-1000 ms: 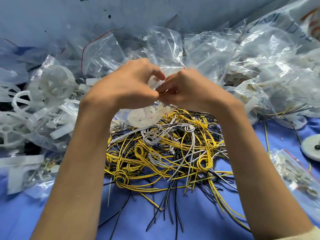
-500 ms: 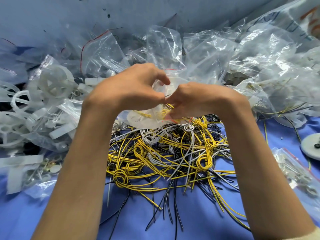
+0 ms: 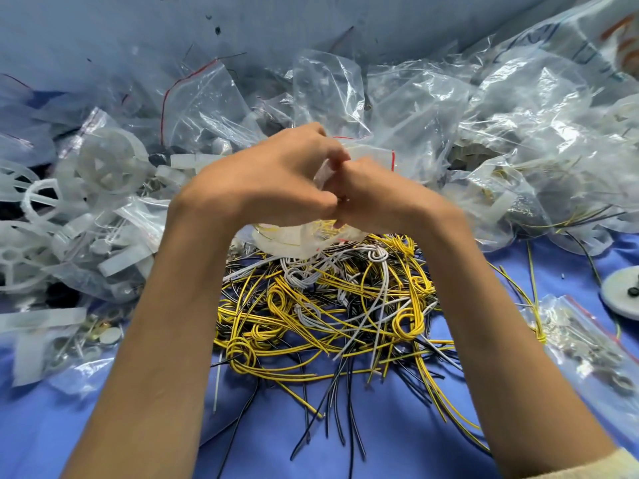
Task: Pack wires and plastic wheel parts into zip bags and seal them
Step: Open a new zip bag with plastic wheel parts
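Both hands meet above the wire pile and hold one small clear zip bag (image 3: 301, 242) with a red seal line. My left hand (image 3: 276, 181) pinches the bag's top edge. Touching it from the right, my right hand (image 3: 377, 198) grips the same edge with curled fingers. Inside the bag a white plastic wheel part and some yellow wire show below my hands. A tangled pile of yellow, white and black wires (image 3: 328, 305) lies on the blue cloth (image 3: 380, 426) under my wrists.
Loose white plastic wheels (image 3: 103, 164) and packed bags are heaped at the left. Crumpled clear bags (image 3: 518, 126) fill the back and right. A bag of small metal parts (image 3: 584, 347) and a white disc (image 3: 622, 292) lie at the right edge.
My hands have pressed closer together on the bag's top edge and shifted slightly down. The bag's red-lined corner now sticks out behind my right hand.
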Demonstrator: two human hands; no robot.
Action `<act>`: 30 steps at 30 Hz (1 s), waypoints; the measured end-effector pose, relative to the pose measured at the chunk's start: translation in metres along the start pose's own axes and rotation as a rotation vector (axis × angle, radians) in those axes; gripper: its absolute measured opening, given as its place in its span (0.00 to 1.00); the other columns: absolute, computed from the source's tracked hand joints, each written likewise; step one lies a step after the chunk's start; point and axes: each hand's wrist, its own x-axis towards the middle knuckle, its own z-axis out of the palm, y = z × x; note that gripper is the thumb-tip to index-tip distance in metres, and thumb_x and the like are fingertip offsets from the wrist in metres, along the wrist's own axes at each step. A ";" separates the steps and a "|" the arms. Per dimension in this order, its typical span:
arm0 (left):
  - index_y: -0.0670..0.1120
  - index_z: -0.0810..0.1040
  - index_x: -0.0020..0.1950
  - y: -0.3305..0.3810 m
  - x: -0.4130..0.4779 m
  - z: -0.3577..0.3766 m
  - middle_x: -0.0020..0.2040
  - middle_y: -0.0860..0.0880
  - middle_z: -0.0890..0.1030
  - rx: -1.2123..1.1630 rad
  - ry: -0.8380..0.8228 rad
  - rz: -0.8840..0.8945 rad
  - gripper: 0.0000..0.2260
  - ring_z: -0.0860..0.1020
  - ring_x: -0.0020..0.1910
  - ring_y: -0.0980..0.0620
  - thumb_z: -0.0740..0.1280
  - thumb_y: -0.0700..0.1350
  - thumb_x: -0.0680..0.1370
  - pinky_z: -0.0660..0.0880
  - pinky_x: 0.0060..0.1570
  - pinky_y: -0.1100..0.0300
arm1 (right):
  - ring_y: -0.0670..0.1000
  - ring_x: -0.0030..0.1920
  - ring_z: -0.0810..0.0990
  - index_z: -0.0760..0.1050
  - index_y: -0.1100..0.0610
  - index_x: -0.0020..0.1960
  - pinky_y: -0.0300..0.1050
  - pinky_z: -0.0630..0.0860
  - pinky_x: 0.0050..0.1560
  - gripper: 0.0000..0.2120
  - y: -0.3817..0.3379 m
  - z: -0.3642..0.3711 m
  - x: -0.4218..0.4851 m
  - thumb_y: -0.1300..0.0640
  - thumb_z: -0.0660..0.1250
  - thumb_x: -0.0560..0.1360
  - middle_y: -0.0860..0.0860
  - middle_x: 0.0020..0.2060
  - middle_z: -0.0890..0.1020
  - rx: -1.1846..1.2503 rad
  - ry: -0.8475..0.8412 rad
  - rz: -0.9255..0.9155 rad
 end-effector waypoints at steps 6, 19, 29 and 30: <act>0.49 0.75 0.64 -0.004 -0.007 -0.012 0.52 0.54 0.71 -0.066 0.066 -0.018 0.25 0.70 0.45 0.56 0.64 0.50 0.66 0.64 0.42 0.77 | 0.59 0.48 0.73 0.80 0.61 0.50 0.43 0.64 0.43 0.08 0.005 0.015 0.006 0.60 0.64 0.76 0.55 0.36 0.69 -0.036 0.034 0.073; 0.50 0.75 0.64 -0.007 -0.004 -0.007 0.45 0.58 0.68 -0.036 0.045 -0.065 0.20 0.68 0.43 0.56 0.67 0.40 0.72 0.64 0.38 0.77 | 0.43 0.35 0.77 0.81 0.46 0.56 0.39 0.73 0.41 0.13 0.008 -0.027 -0.016 0.53 0.71 0.72 0.46 0.40 0.82 -0.056 -0.073 0.107; 0.48 0.75 0.65 -0.007 -0.004 -0.006 0.55 0.52 0.72 -0.055 0.065 -0.027 0.21 0.69 0.47 0.54 0.67 0.40 0.72 0.63 0.47 0.65 | 0.51 0.38 0.71 0.80 0.57 0.46 0.46 0.72 0.42 0.16 -0.011 -0.013 -0.010 0.43 0.67 0.73 0.55 0.40 0.81 -0.083 -0.259 -0.025; 0.48 0.75 0.65 -0.007 -0.004 -0.006 0.56 0.52 0.72 -0.056 0.064 -0.029 0.21 0.69 0.47 0.54 0.67 0.40 0.72 0.63 0.46 0.65 | 0.53 0.41 0.74 0.81 0.55 0.48 0.48 0.73 0.46 0.14 -0.012 -0.011 -0.009 0.44 0.67 0.73 0.54 0.43 0.82 -0.111 -0.266 -0.023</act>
